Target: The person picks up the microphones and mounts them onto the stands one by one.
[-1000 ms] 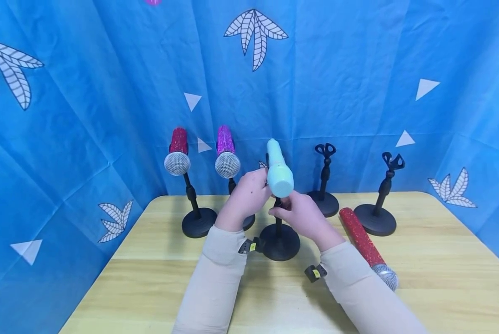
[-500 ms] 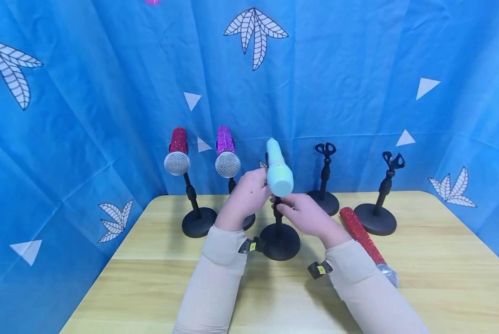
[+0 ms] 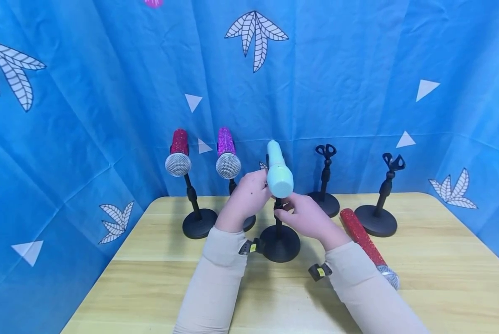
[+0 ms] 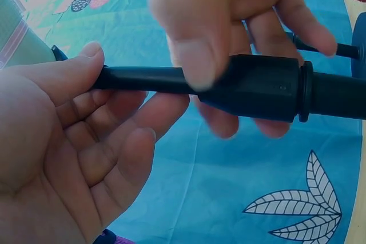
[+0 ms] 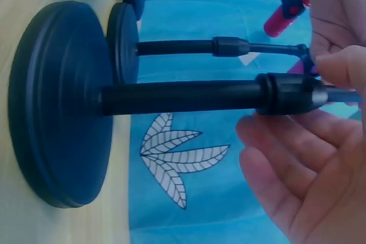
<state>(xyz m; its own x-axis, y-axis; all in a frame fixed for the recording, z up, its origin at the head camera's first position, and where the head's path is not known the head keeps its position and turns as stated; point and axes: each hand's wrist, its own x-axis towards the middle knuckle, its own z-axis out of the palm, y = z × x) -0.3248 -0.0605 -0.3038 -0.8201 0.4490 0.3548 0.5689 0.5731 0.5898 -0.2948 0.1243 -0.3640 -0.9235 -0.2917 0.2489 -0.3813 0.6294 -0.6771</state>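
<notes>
A mint-green microphone (image 3: 279, 178) sits tilted on top of a black desktop microphone stand (image 3: 280, 246), its head pointing toward me. My left hand (image 3: 249, 192) pinches the thin upper rod (image 4: 146, 79) of that stand just below the microphone, thumb on one side and fingers on the other. Lower down, my right hand (image 3: 307, 215) grips the stand's adjusting collar (image 5: 286, 94), with its thumb against the narrow end and its fingers curled behind. The round base rests on the table. In the head view the microphone and hands partly cover the rod.
Left of the hands, stands hold a red microphone (image 3: 178, 153) and a purple microphone (image 3: 227, 155). Two stands with bare clips, one nearer (image 3: 325, 181) and one farther right (image 3: 383, 195), stand on the right. A red glitter microphone (image 3: 364, 239) lies beside my right forearm.
My right hand has shifted slightly right and its thumb has changed position on the collar. My left hand and the mint-green microphone stay practically where they were.
</notes>
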